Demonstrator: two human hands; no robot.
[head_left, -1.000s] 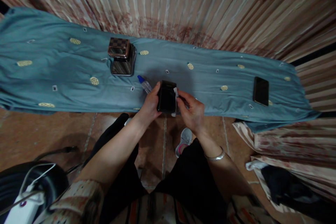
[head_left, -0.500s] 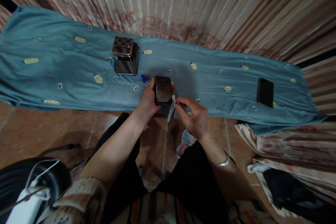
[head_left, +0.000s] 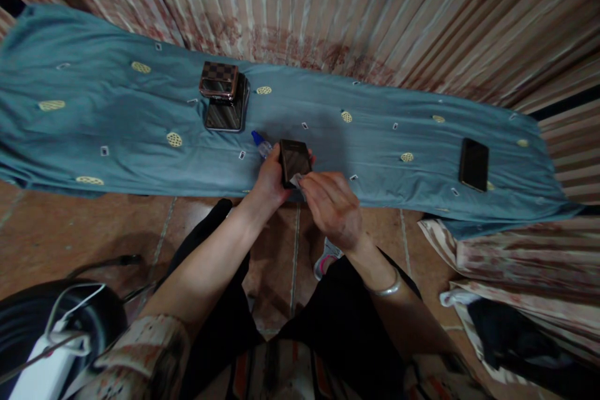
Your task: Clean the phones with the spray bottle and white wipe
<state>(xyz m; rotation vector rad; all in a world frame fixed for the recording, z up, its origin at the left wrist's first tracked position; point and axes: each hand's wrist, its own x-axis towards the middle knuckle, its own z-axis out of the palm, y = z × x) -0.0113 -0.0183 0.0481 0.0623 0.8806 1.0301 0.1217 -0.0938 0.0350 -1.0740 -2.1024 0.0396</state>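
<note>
Dark rectangular device [head_left: 295, 156] is resting in the left hand [head_left: 270, 177], which is gripping it by opposite sides. The right hand [head_left: 334, 205] is pinching a white tissue [head_left: 296, 180] and now laying it over the device's lower face instead of dangling it by the right edge, so the wiping is shifting onto the face.

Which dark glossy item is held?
The dark case in the left hand; the dark slab at right and the checkered stack at left rest on the teal cloth.

A teal cloth [head_left: 375, 147] carries 1 phone [head_left: 474, 164], 1 blue-capped bottle [head_left: 263, 146] and 1 checkered, glossy object [head_left: 224, 97].
</note>
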